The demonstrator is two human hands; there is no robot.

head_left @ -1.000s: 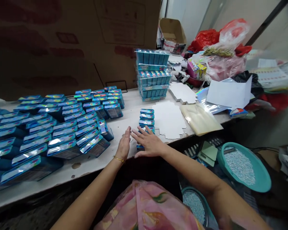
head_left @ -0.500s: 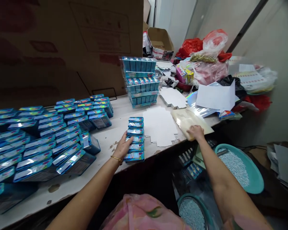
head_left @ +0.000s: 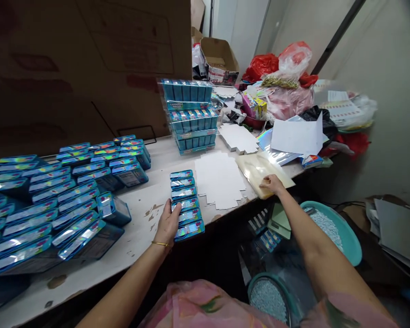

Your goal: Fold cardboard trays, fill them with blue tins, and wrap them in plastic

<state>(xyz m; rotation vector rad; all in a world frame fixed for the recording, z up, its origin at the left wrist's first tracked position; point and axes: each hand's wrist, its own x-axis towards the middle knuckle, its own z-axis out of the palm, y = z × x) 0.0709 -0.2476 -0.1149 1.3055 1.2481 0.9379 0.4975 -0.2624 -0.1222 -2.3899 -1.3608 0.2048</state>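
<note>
My left hand [head_left: 167,219] is closed on the left side of a short row of small blue boxes [head_left: 183,204] with shiny printed tops. The row lies at the table's front edge, slightly slanted; the fingers behind the boxes are partly hidden. My right hand [head_left: 272,183] rests at the front of a stack of translucent, yellowish plastic bags [head_left: 251,167], fingertips pinched together on the top one. Between the hands lie flat white die-cut card sheets [head_left: 218,180]. Behind the row stands a clear-wrapped display [head_left: 190,116] holding tiers of blue boxes.
Many blue boxes [head_left: 71,196] stand on the table at left, before a large brown carton [head_left: 99,59]. At right lie white papers [head_left: 297,136] and plastic-wrapped goods [head_left: 290,100]. Below the edge are a green scale-like object [head_left: 279,221] and turquoise basins [head_left: 353,241] of pale pellets.
The row of boxes has turned slightly and shifted toward me with my left hand. My right fingers have drawn together on the plastic bags. The whole view has swung a little to the right.
</note>
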